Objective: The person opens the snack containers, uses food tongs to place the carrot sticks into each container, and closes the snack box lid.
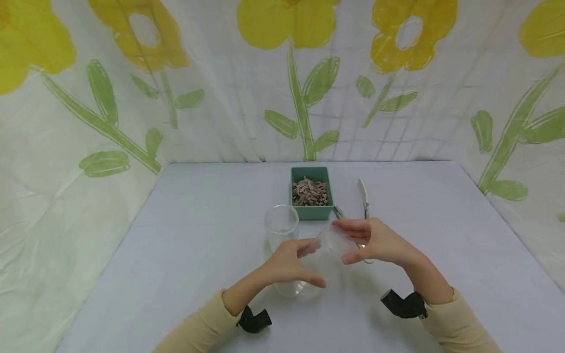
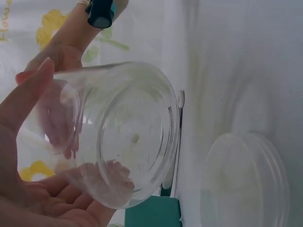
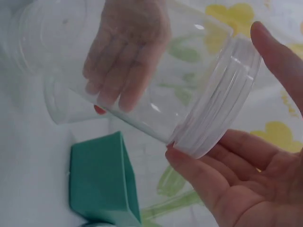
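Note:
A clear jar (image 3: pixel 142 90) is tilted between the two hands, its round base facing the left wrist view. The left hand (image 1: pixel 291 264) holds its body, thumb on one side and fingers along the other. At the jar's other end is a ridged translucent lid (image 3: pixel 218 99). The right hand (image 1: pixel 375 242) grips this lid between thumb and fingertips. Whether the lid is tightened cannot be seen. A second clear jar (image 1: pixel 281 220) stands uncovered beyond the left hand. Near that hand, a translucent lid (image 2: pixel 246 184) lies on the table.
A green box (image 1: pixel 313 214) with brownish, strip-like pieces (image 1: pixel 310 192) stands at the back middle of the white table (image 1: pixel 212 215). Right of it lie a knife (image 1: pixel 364 193) and other slim metal utensils (image 1: pixel 339 212), partly behind the right hand. A flower-painted sheet (image 1: pixel 220 113) hangs behind.

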The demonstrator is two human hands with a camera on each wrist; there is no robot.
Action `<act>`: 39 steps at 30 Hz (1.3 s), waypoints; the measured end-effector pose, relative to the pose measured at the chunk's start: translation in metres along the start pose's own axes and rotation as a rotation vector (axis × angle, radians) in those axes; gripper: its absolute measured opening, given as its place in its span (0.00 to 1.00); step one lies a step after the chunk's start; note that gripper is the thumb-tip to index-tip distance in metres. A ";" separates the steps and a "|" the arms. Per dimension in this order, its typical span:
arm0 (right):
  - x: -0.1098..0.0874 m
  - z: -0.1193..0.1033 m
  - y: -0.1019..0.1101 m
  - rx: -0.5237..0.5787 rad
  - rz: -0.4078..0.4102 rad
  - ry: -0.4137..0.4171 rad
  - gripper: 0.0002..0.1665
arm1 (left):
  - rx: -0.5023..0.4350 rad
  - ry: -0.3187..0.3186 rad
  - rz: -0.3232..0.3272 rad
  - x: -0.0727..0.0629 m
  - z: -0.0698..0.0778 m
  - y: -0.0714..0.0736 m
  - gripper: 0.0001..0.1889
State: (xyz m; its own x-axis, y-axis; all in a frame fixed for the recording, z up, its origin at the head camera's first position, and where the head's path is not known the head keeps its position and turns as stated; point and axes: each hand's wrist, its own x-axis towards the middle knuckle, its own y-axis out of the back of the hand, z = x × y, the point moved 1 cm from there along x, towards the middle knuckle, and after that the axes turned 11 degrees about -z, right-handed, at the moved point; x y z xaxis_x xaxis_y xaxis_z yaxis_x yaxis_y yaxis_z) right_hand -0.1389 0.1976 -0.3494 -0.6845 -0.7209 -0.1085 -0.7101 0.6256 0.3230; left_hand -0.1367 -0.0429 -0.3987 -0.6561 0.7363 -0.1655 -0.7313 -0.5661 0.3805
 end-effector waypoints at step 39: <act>-0.013 0.003 -0.019 0.148 -0.463 0.593 0.46 | -0.456 -0.019 0.198 0.065 -0.016 -0.011 0.44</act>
State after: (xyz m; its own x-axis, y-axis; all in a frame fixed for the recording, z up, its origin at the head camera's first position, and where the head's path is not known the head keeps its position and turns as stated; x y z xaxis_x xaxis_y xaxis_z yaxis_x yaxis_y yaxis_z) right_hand -0.1172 0.1958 -0.3569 -0.1384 -0.9325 0.3336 -0.9461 0.2241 0.2337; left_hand -0.1741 0.0055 -0.4282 -0.7900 0.6027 -0.1124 -0.6031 -0.7969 -0.0344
